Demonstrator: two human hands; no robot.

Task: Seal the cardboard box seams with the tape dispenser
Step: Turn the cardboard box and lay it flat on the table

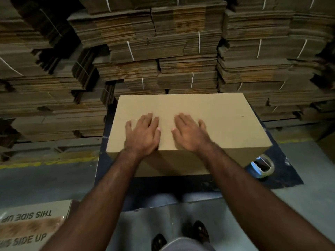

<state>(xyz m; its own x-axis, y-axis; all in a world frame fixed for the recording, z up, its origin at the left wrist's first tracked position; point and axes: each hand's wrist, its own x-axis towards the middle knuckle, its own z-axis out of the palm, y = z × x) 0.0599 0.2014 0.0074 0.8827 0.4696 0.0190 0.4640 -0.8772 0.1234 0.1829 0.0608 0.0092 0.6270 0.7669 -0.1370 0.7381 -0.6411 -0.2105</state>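
A plain cardboard box [226,127] stands on a dark work surface [282,178], its top flaps closed along a centre seam that runs left to right. My left hand [143,133] lies flat on the box top over the seam's left part, fingers straight. My right hand [190,133] lies flat beside it, fingers spread and straight. A roll of clear tape [263,166] on a blue dispenser sits on the surface just right of the box's near right corner, partly hidden by the box.
Tall stacks of bundled flat cardboard [163,51] fill the background. A taped box printed "THIS SIDE UP" [32,227] sits at the lower left. Grey floor with a yellow line [45,163] lies to the left. My feet show below.
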